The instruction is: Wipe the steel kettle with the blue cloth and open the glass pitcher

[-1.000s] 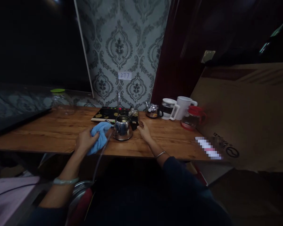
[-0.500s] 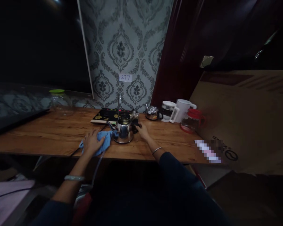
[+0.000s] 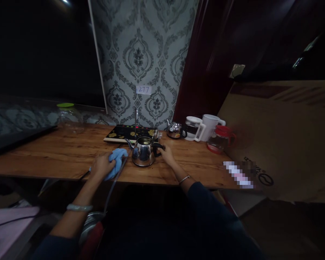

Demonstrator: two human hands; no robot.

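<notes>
My right hand (image 3: 166, 155) is closed on the black handle of a shiny metal kettle (image 3: 143, 153). The kettle stands upright on the wooden table (image 3: 195, 162), its spout pointing left and its top open. A bunched blue cloth (image 3: 116, 164) is gripped in my left hand (image 3: 101, 166), left of the kettle and apart from it. Behind the kettle lies a black electric tea stove (image 3: 116, 133) with gold flowers and a thin metal spout (image 3: 136, 122) rising from it. The kettle partly covers the stove's front.
At the back right stand a smaller metal kettle (image 3: 174, 130), a white-lidded glass jug (image 3: 193, 128), a white pitcher (image 3: 209, 126) and a red-lidded glass jug (image 3: 219, 141). A green-lidded clear jar (image 3: 69, 117) is at the back left. A large cardboard box (image 3: 281, 137) borders the table's right end.
My left hand has drawn the blue cloth left, away from the kettle's side, and bunched it up. The kettle and my right hand have shifted slightly right and nearer.
</notes>
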